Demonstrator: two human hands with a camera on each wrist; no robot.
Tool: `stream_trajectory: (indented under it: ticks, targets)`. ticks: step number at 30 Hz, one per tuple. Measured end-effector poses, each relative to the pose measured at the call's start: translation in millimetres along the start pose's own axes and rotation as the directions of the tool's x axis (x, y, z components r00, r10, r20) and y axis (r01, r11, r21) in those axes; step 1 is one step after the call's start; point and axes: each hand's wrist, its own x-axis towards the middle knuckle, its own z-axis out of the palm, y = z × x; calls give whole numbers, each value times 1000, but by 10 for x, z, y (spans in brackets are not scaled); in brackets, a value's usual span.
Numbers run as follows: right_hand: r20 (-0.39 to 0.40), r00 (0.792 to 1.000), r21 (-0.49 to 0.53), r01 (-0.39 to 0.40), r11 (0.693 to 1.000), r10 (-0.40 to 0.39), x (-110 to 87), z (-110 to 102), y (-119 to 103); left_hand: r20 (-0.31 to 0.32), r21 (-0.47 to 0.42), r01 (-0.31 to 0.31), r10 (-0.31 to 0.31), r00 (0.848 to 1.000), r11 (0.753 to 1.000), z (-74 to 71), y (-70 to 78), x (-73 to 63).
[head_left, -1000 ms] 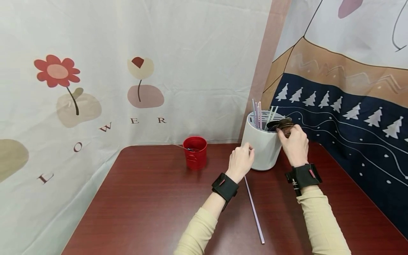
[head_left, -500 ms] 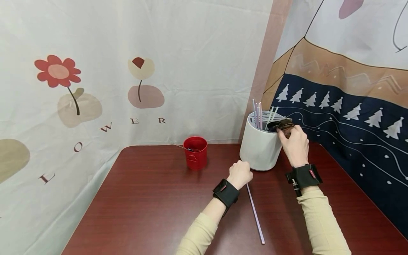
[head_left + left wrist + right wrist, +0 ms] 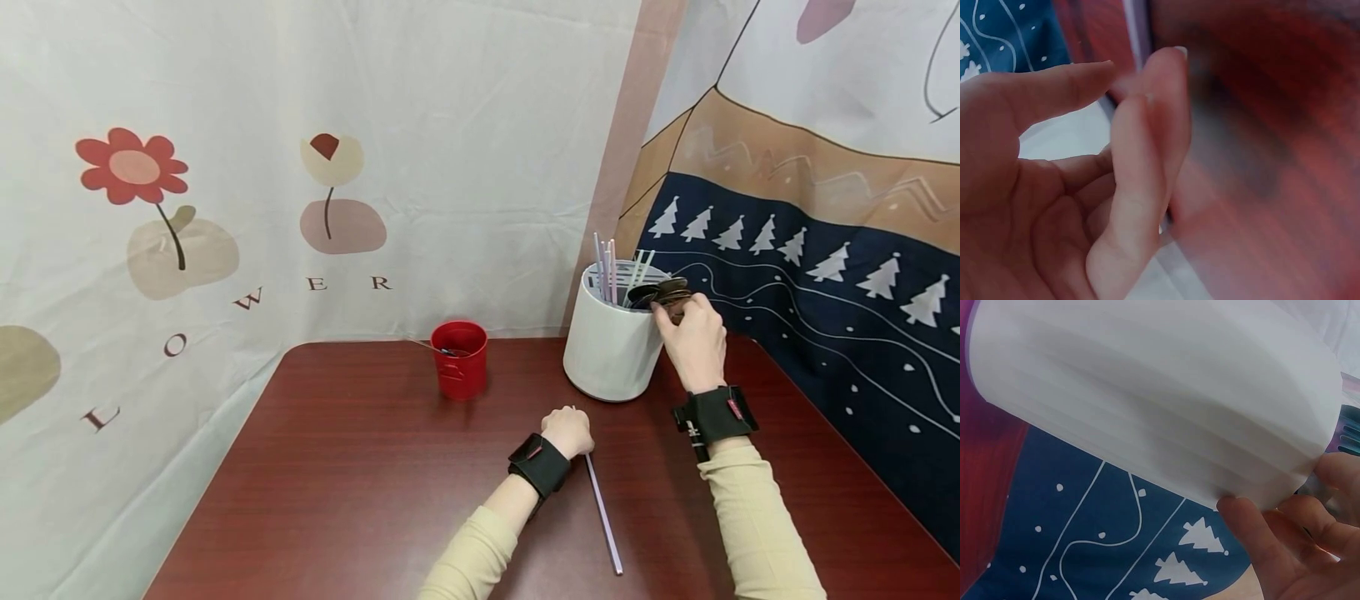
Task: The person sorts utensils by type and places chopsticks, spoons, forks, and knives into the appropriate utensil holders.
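Observation:
My left hand [image 3: 567, 432] is over a pale purple chopstick [image 3: 606, 521] lying on the table. In the left wrist view, the chopstick [image 3: 1137, 28] passes behind the fingers, and a gap separates the thumb from them; no firm grip shows. My right hand [image 3: 693, 342] holds the rim of a white cylindrical cutlery holder [image 3: 611, 354], which stands upright. In the right wrist view, the thumb presses the holder's outer wall [image 3: 1147, 406] while the other fingers are at its rim. Several pastel chopsticks [image 3: 607, 271] and dark spoon heads [image 3: 660, 292] stick out of the holder.
A small red bucket [image 3: 460, 367] with thin metal handles stands left of the holder, near the back edge of the brown table [image 3: 360, 467]. Printed curtains hang behind: a pale one [image 3: 480, 167] and a dark blue one with trees [image 3: 810, 333].
My left hand has moved down and towards me along the chopstick, away from the holder. The chopstick's near end has stayed in place. My right hand has kept its hold on the rim.

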Motion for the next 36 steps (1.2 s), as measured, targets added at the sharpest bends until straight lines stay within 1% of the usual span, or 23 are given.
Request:
stream_trajectory:
  ticks: [2, 5, 10, 14, 17, 19, 21, 23, 26, 28, 31, 33, 34, 36]
  targets:
    - [0, 1000, 1, 0, 1000, 0, 0, 1, -1, -1, 3, 7, -7, 1000, 1000, 40, 11, 12]
    - [-2, 1000, 3, 1, 1000, -1, -1, 3, -1, -21, -10, 1, -1, 1000, 1000, 79, 13, 15]
    - [2, 1000, 3, -2, 1000, 2, 1, -5, -14, -56, -45, -2, -1, 998, 999, 91, 16, 2]
    - [8, 1000, -1, -7, 1000, 7, 2, -7, -21, -73, -72, 33, -38, 997, 997, 101, 21, 1]
    - [9, 1000, -6, -9, 1000, 9, 0, -5, -20, -73, -101, 64, -72, 995, 993, 118, 16, 7]
    - [8, 1000, -7, -8, 1000, 8, -2, -2, -17, -73, -133, 73, -83, 994, 988, 127, 8, 9]
    - [7, 1000, -7, -7, 1000, 7, -2, -2, -16, -69, -171, 69, -82, 994, 983, 123, 2, 8]
    - [6, 1000, -7, -6, 1000, 6, -2, 2, -15, -69, -228, 52, -70, 995, 972, 96, -10, 1]
    - [6, 1000, -7, -5, 1000, 5, -2, 3, -15, -97, -305, -4, -27, 995, 952, 20, -36, -13]
    - [5, 1000, -8, -3, 1000, 3, -2, 2, -15, -111, -365, -46, 6, 994, 930, -45, -51, -24]
    - [3, 1000, -8, -2, 1000, 2, -2, 1, -15, -153, -425, -112, 51, 987, 898, -141, -62, -36]
    - [3, 1000, -9, -2, 1000, 2, -1, 0, -12, -173, -464, -146, 71, 982, 874, -197, -59, -48]
    - [3, 1000, -9, -2, 1000, 2, -1, 3, -10, -188, -476, -162, 81, 979, 864, -220, -56, -54]
    - [4, 1000, -9, -3, 1000, 3, -2, 5, -4, -211, -484, -191, 99, 973, 854, -256, -49, -65]
